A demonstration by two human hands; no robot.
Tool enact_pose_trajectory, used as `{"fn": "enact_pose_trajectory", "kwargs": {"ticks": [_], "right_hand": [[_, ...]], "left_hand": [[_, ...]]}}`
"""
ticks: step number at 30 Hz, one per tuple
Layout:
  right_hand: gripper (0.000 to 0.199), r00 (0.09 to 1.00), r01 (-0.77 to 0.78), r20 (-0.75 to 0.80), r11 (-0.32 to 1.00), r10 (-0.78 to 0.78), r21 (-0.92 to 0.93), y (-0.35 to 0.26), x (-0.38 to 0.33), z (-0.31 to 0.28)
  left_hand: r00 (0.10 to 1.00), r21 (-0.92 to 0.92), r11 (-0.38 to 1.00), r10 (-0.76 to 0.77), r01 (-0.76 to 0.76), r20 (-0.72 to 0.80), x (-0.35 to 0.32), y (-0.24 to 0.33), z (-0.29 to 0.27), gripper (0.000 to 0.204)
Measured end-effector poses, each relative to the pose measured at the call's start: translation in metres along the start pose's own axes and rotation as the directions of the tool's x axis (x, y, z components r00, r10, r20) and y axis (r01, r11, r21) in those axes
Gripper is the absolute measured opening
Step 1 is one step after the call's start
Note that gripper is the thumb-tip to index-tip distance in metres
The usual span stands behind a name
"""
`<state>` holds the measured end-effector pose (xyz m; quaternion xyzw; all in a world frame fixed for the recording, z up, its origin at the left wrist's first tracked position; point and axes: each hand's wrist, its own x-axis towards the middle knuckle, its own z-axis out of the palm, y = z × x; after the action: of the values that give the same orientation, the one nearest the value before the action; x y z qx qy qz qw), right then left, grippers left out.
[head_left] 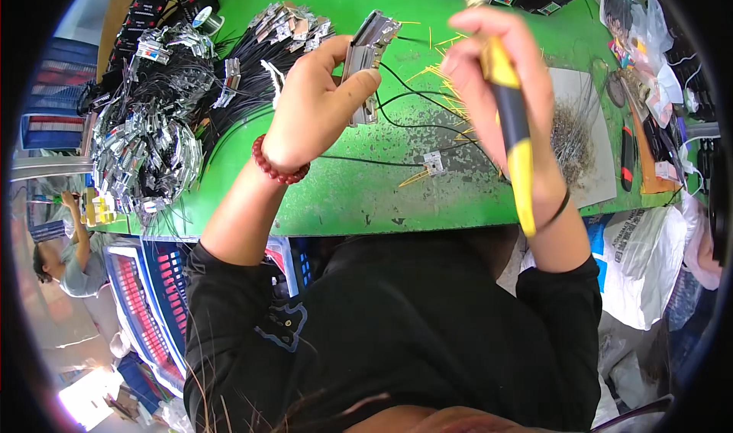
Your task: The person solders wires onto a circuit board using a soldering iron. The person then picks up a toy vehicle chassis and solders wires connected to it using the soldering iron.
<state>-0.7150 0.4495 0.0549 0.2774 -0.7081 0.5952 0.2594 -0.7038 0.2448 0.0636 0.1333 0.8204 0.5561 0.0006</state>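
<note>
Head view: above a green workbench [343,196], the left hand [309,101] pinches a grey metal connector block [366,59] between thumb and fingertips, while the right hand [500,82] fully grips a yellow-and-black soldering iron [513,127].

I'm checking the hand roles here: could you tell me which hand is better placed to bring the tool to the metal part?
Probably the right hand: it grips the yellow-and-black tool, while the left hand holds the metal part raised beside it.
</note>
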Motion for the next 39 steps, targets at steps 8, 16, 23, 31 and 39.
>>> {"fn": "enact_pose_trajectory", "kwargs": {"ticks": [8, 16, 23, 31, 39], "right_hand": [[0.043, 0.920, 0.330, 0.306, 0.906, -0.246, -0.265, -0.007, -0.031, 0.015], [0.029, 0.937, 0.240, 0.340, 0.865, -0.087, -0.441, -0.005, -0.025, -0.024], [0.033, 0.921, 0.144, 0.385, 0.861, 0.064, -0.488, 0.013, -0.062, -0.032], [0.028, 0.848, -0.468, 0.094, 0.820, 0.521, -0.330, 0.028, -0.116, -0.024], [0.024, 0.898, -0.360, 0.218, 0.923, 0.381, -0.133, 0.022, -0.122, -0.013]], "left_hand": [[0.937, -0.599, 0.723, -0.226, 0.344, 0.266, -0.002, -0.009, 0.008, 0.017], [0.983, -0.629, 0.776, -0.085, -0.036, -0.161, 0.014, -0.029, -0.033, 0.018], [0.924, 0.027, 0.980, -0.178, 0.199, -0.339, -0.025, -0.098, -0.055, 0.037], [0.910, 0.696, 0.621, -0.071, 0.361, -0.409, -0.052, -0.114, -0.034, 0.049], [0.948, 0.506, 0.802, 0.287, -0.318, 0.141, -0.035, -0.026, 0.066, 0.030]]}}
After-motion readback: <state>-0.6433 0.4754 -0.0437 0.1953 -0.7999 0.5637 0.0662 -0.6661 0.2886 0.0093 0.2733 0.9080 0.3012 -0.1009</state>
